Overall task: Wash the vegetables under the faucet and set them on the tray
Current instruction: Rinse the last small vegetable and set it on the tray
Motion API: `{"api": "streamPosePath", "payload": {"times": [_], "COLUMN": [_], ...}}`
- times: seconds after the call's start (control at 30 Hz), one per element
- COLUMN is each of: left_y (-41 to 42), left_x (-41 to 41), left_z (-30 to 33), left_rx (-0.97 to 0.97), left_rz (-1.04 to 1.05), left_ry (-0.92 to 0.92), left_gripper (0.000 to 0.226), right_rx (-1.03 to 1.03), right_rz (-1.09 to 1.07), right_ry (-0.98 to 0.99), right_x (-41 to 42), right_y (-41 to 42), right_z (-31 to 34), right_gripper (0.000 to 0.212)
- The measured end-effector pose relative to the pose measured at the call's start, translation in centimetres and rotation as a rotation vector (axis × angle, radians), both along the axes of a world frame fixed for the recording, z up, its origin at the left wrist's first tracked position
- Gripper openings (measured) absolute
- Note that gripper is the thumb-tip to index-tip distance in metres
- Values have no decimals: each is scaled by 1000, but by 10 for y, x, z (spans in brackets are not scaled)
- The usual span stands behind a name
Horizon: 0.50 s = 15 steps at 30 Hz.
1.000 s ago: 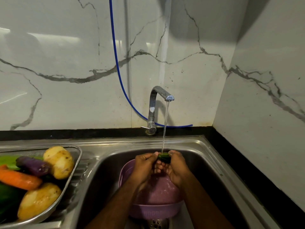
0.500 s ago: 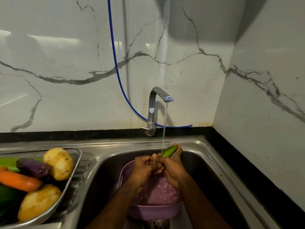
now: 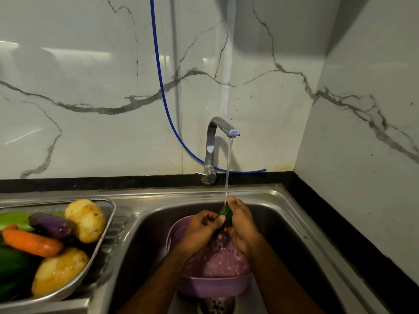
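- While the water runs from the faucet (image 3: 223, 129) in a thin stream, both hands work a small green vegetable (image 3: 225, 213) over the sink (image 3: 283, 223), directly above the purple colander (image 3: 213, 287) that sits in the basin near its front edge.
- The right hand (image 3: 241, 225) has its grip curled around the green vegetable, most of which is hidden in the palm; only a dark green patch shows between the two hands.
- The left hand (image 3: 200, 227) has its grip curled too, with the fingertips pressed against the vegetable's near side, so it reads as a pinch or rub; exactly how much it holds I cannot tell.
- Half a second ago the vegetable's pale green tip stuck up and out from the right hand, clear of the stream; now it is drawn down into the hands and the stream lands right on it. A second ago it lay low between both hands, so it is being turned and rubbed.
- That suggests this piece is mid-wash, not yet ready to set down.
- The tray (image 3: 108, 214), on the drainboard at the sink's left edge, already carries two potatoes (image 3: 85, 219), a carrot (image 3: 31, 243), an eggplant (image 3: 51, 225) and darker green pieces, well apart from the hands.
- My judgement: the task is far along, with this piece still to go to the tray.
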<state>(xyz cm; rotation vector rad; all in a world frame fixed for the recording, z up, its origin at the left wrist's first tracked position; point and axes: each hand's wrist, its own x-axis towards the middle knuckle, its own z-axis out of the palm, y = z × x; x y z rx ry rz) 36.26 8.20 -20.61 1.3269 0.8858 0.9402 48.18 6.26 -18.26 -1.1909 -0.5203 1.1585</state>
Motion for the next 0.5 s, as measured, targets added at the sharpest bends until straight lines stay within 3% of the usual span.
{"api": "streamPosePath", "payload": {"times": [0.13,0.27,0.4,0.5], "left_y": [0,6,8,10], "left_x": [-5,-9,-13,-16], "left_z": [1,-3,-7,-13], "left_rx": [-45,-66,20,38], "left_rz": [-64,-74,-91,-129], "left_ry": [48,78,96,145], "left_gripper": [31,35,19,28], "right_rx": [19,23,33,12], "right_rz": [-51,-67,-44,-12], "right_ry": [-141,-130,8,100], "right_x": [-2,-3,1,-2], "right_y": [6,5,3,1], "right_z": [-4,-2,-3,0], "right_gripper": [23,24,29,28]}}
